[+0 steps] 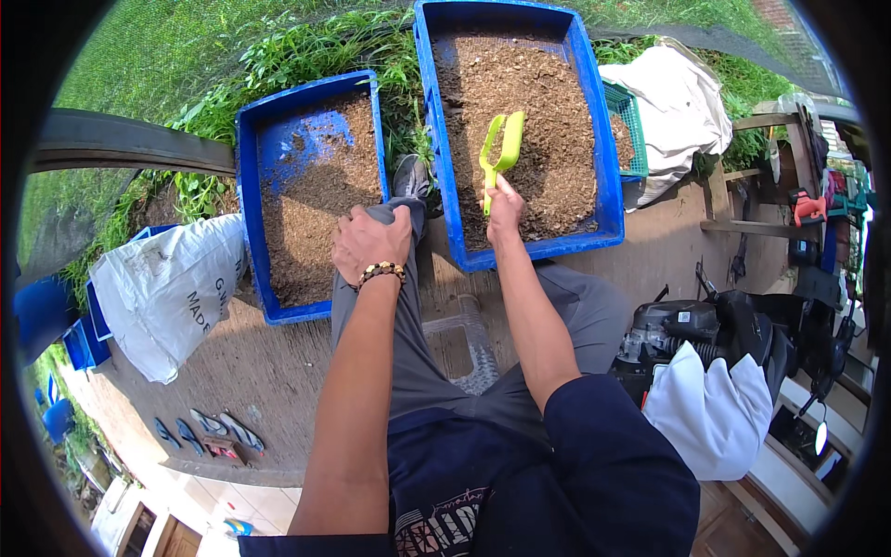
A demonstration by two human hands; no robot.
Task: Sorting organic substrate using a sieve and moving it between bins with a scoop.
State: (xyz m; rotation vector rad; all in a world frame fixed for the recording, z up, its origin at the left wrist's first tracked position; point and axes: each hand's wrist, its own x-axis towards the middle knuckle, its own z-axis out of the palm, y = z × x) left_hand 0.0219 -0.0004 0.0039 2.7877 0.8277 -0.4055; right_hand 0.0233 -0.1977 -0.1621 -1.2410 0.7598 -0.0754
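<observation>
My right hand is closed round the handle of a lime-green plastic scoop. The scoop is held up over a large blue tray, which is filled with brown crumbly material like soil or wood shavings. My left hand, with a beaded bracelet at the wrist, rests on my left knee and holds nothing. Beside that knee lies a smaller blue tray. Brown material covers much of it, while its blue bottom shows at the far left.
A white sack stands left of the smaller tray. At the right are a green basket, another white sack and a dark motorbike with white cloth. Sandals lie on the floor at lower left; grass grows beyond.
</observation>
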